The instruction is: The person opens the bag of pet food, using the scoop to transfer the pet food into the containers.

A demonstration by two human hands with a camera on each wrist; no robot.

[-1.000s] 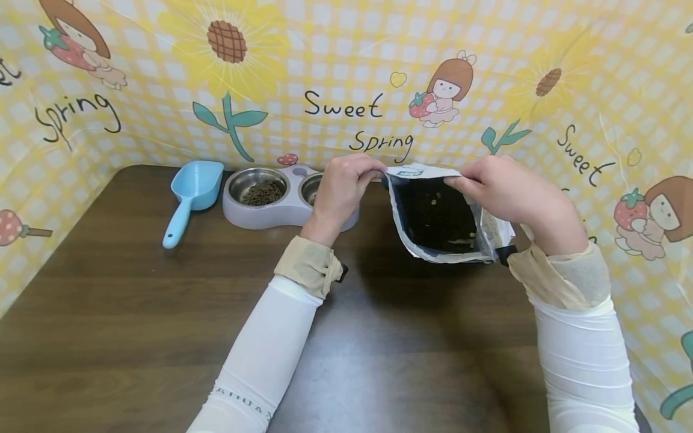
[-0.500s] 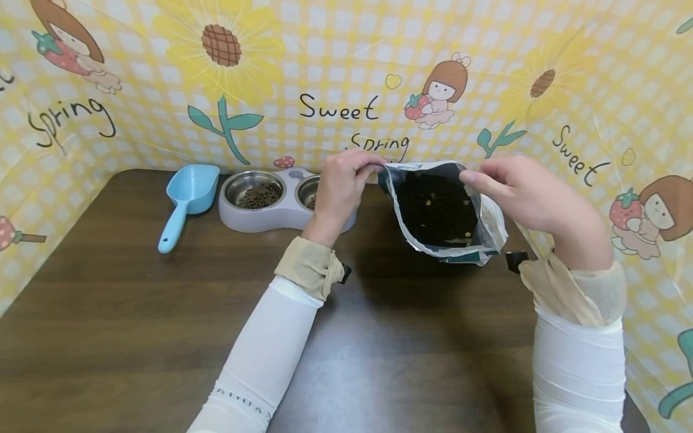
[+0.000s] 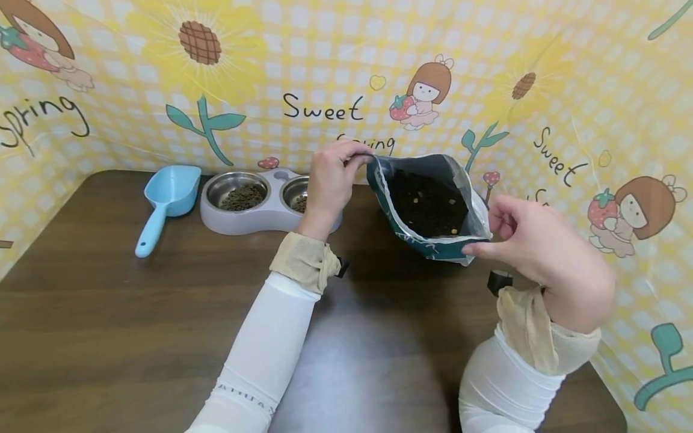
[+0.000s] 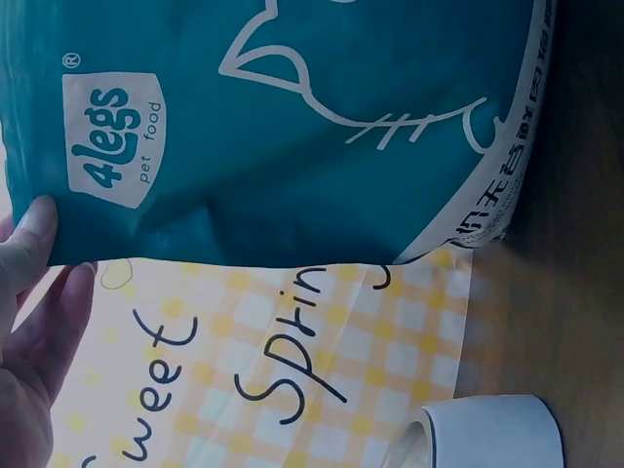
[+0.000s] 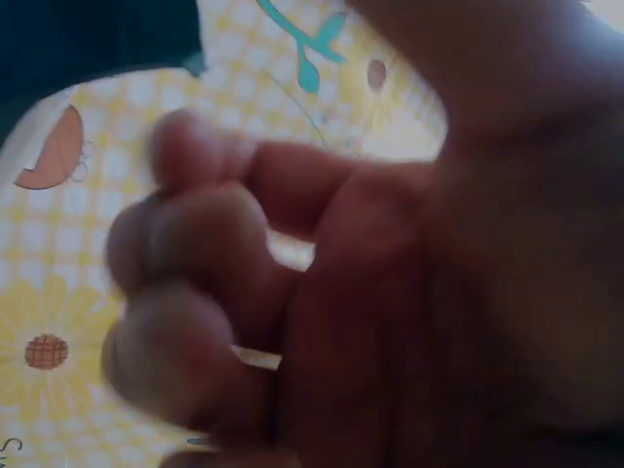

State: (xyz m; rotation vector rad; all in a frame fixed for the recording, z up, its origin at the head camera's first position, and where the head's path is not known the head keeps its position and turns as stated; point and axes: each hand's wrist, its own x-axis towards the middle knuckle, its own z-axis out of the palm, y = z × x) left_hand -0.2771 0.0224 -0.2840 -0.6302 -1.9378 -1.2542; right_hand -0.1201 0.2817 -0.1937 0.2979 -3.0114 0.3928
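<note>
A teal and white pet food bag [image 3: 428, 243] stands with its mouth wide, dark kibble with a few yellowish bits inside. My left hand [image 3: 332, 183] pinches the left corner of its rim; in the left wrist view, the thumb [image 4: 34, 234] lies on the printed front with fingers behind. At the bag's right front corner is my right hand [image 3: 533, 237], its thumb overlapping the front rim and its other fingers bent. The right wrist view shows those curled fingers [image 5: 185, 244] holding nothing, with the teal bag [image 5: 97, 39] beyond them.
Left of the bag stands a lavender double bowl [image 3: 227, 224] with brown kibble in its steel dishes, partly behind my left hand. A light blue scoop [image 3: 170, 189] lies farther left on the brown table [image 3: 162, 337]. A yellow checked cloth [image 3: 325, 66] hangs behind.
My right hand has let go of the bag's back rim and come round to the right front corner. The bag's mouth has widened. My left hand keeps its pinch.
</note>
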